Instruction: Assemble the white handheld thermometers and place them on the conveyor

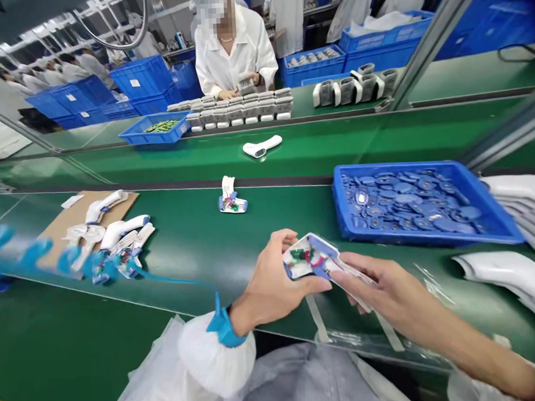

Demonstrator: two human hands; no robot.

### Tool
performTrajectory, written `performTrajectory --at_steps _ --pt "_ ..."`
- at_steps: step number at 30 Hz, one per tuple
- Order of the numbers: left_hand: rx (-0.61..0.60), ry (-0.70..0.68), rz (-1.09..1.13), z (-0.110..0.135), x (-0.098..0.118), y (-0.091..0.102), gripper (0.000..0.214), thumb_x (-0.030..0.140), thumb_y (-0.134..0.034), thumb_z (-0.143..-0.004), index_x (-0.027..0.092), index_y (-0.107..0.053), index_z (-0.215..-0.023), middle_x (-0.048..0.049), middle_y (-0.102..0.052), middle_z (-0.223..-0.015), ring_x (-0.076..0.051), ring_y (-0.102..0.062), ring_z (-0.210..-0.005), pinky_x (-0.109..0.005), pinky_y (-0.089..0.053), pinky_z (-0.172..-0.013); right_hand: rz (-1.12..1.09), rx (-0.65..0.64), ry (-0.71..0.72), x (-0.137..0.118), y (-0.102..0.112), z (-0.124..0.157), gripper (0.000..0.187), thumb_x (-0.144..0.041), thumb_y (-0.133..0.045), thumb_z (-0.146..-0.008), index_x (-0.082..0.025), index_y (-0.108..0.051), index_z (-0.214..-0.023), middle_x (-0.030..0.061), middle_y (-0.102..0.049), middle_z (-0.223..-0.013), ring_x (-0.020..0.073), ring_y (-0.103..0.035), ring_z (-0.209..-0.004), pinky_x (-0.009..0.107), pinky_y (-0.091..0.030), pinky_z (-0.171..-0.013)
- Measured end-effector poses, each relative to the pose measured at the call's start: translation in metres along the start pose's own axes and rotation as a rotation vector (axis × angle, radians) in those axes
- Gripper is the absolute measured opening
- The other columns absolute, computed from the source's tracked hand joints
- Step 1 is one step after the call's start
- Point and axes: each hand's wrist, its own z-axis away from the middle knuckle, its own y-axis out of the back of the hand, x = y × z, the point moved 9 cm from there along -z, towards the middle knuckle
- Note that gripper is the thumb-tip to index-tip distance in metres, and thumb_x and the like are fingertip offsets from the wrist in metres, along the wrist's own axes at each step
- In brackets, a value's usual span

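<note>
Between my two hands is an opened infrared thermometer half (307,257), white with blue trim, its green board and coloured wires showing. My left hand (274,278) is closed around its head end, thumb along the lower edge. My right hand (379,281) grips the handle end with the fingers underneath. A blue wrist strap (224,327) with a coiled cord circles my left wrist. Farther up the bench lies another open thermometer half (232,197) with wiring inside. To the right of my hands stands a blue bin (431,235) of round blue parts.
At the left, several thermometers (124,231) lie on and beside a cardboard sheet (62,220). White shells (508,268) are piled at the right. A whole thermometer (262,147) rests on the green conveyor (180,163). Across it, a co-worker (235,52) handles a grey-and-white part behind rows of similar parts.
</note>
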Motion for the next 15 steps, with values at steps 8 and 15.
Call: performTrajectory --at_steps 8,15 --pt "-0.178 -0.137 -0.085 0.005 0.027 -0.06 0.022 0.038 -0.075 -0.092 0.022 -0.064 -0.102 -0.0005 -0.069 -0.093 -0.017 -0.06 -0.08 -0.029 -0.042 -0.073 0.303 0.57 0.309 -0.004 0.043 0.059 0.032 -0.054 -0.056 -0.1 -0.028 -0.074 -0.098 0.0047 -0.073 -0.107 0.0228 -0.064 -0.095 0.037 -0.05 -0.082" --pt "-0.223 -0.216 -0.318 0.012 0.04 -0.081 0.013 0.034 -0.062 -0.1 0.022 -0.058 -0.102 -0.0032 -0.067 -0.098 -0.02 -0.06 -0.086 -0.033 -0.041 -0.075 0.631 0.642 0.473 -0.037 0.044 0.084 0.038 -0.044 -0.043 -0.108 -0.025 -0.068 -0.087 0.001 -0.074 -0.09 0.0191 -0.058 -0.076 0.037 -0.037 -0.074"
